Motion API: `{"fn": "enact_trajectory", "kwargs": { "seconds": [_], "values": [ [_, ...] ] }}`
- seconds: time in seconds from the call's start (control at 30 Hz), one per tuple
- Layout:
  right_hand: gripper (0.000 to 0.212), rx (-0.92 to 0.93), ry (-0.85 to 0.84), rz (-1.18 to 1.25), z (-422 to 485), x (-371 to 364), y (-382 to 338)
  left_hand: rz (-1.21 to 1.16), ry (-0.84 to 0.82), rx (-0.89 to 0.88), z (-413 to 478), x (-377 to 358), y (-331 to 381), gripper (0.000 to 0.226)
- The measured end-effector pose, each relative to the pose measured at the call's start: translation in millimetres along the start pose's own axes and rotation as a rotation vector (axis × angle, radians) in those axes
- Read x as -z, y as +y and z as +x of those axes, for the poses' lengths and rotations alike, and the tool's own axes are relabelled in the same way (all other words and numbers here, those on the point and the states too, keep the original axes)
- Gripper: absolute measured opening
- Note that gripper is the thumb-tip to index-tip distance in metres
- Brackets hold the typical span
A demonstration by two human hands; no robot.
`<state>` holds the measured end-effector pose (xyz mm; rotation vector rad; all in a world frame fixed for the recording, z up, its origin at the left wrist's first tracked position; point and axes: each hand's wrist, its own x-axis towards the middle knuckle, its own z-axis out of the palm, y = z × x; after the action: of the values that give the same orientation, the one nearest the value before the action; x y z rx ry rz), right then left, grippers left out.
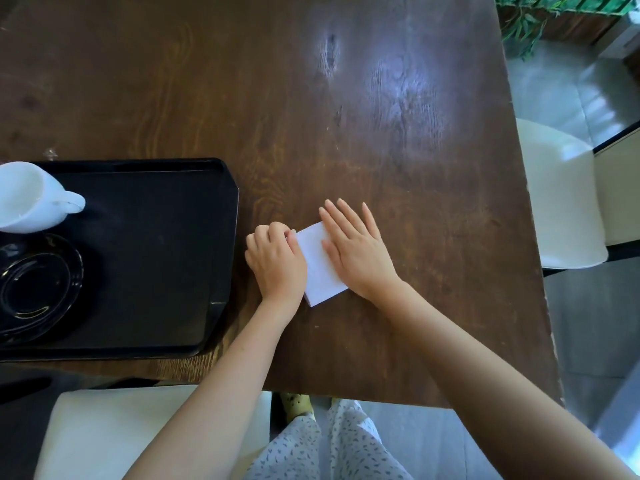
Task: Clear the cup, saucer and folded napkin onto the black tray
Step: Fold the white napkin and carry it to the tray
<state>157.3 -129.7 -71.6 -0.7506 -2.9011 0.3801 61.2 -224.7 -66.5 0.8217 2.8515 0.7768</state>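
Note:
A white folded napkin [318, 265] lies on the brown wooden table [346, 116], just right of the black tray [156, 237]. My left hand [275, 263] is curled, pinching the napkin's left edge near its far corner. My right hand [356, 251] lies flat, fingers spread, pressing on the napkin's right side. On the tray's left part stand a white cup [29, 197], handle pointing right, and in front of it a dark glossy saucer [34, 289]. Both are cut off by the frame's left edge.
A white chair seat [138, 431] sits at the table's near edge, below the tray. Another white chair [561, 195] stands past the table's right edge. Grey floor and green plants [540, 15] lie to the right.

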Motion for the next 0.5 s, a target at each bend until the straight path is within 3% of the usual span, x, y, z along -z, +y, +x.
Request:
{"fn": "enact_trajectory", "kwargs": {
  "seconds": [0.1,0.17,0.27,0.5],
  "values": [
    [0.054,0.022,-0.102,-0.086,4.3,-3.8,3.2,0.007,0.074,-0.184,-11.3,5.7,13.3,0.031],
    [0.054,0.039,-0.114,-0.127,5.6,-6.0,3.9,0.129,-0.002,-0.352,-22.6,3.5,16.0,0.041],
    [0.055,0.053,-0.134,-0.108,5.0,-7.5,7.1,0.231,-0.191,-0.303,-27.7,-3.8,-0.1,0.046],
    [0.061,0.104,-0.182,-0.160,4.8,-4.5,15.1,0.287,-0.267,-0.345,-22.7,-4.3,-15.9,0.056]
  ]
}}
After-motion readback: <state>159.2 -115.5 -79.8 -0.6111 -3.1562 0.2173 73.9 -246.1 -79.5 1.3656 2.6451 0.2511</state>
